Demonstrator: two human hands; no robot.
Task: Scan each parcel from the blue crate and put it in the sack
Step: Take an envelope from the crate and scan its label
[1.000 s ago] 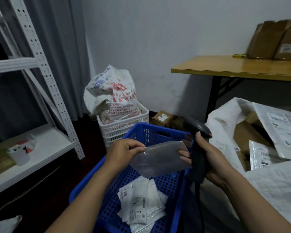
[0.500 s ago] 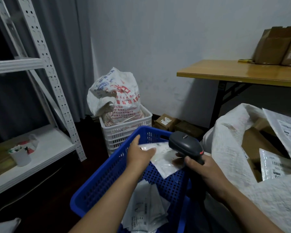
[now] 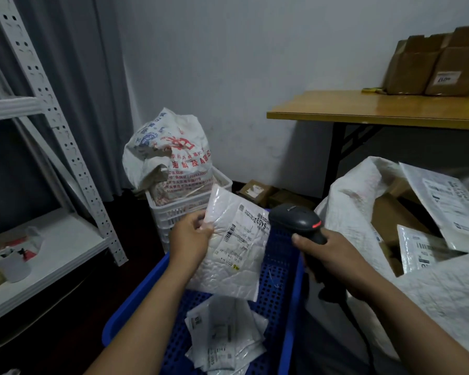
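My left hand (image 3: 191,240) pinches the bubble mailer (image 3: 233,255) by its left edge; my right hand (image 3: 333,258) is wrapped round the barcode scanner (image 3: 295,219). The mailer has come up, label now facing me, at frame centre: scan pending. Blue crate (image 3: 283,282) below; sack (image 3: 347,196) right; table (image 3: 377,109) upper right.

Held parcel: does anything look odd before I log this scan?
The parcel in the left hand is wrinkled, and its label sits tilted and creased beside the scanner that the right hand grips. No tear or spill shows.
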